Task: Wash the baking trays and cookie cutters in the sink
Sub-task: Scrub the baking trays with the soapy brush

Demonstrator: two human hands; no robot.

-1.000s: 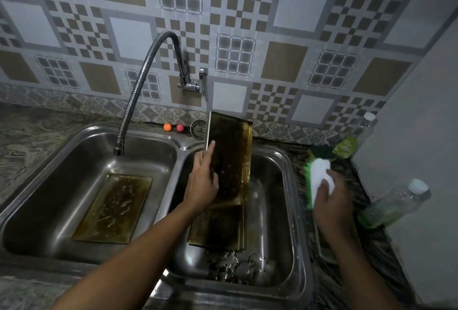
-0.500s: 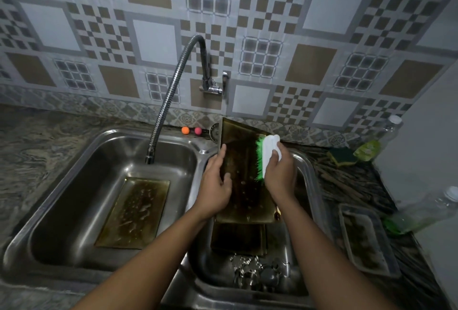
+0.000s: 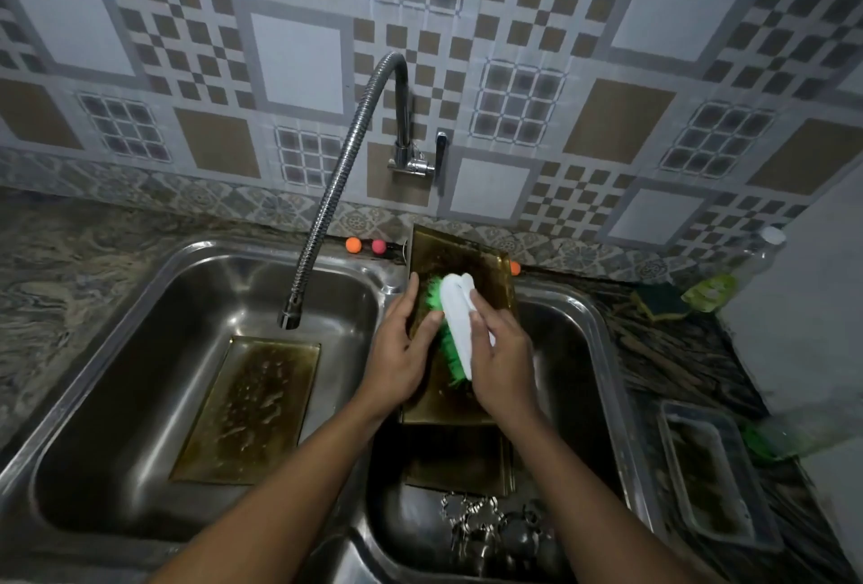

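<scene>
The scrub brush [image 3: 455,326], over the right-hand counter a second ago, now presses on the tilted baking tray [image 3: 490,275] in the right basin [image 3: 595,331] — right hand [image 3: 502,364] clasping it, left hand [image 3: 401,350] gripping the tray's left edge — so scrubbing has likely begun.

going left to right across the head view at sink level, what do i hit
tray lying in the left basin → left hand gripping the propped tray → brush → right hand holding it → clear container on the counter
</scene>
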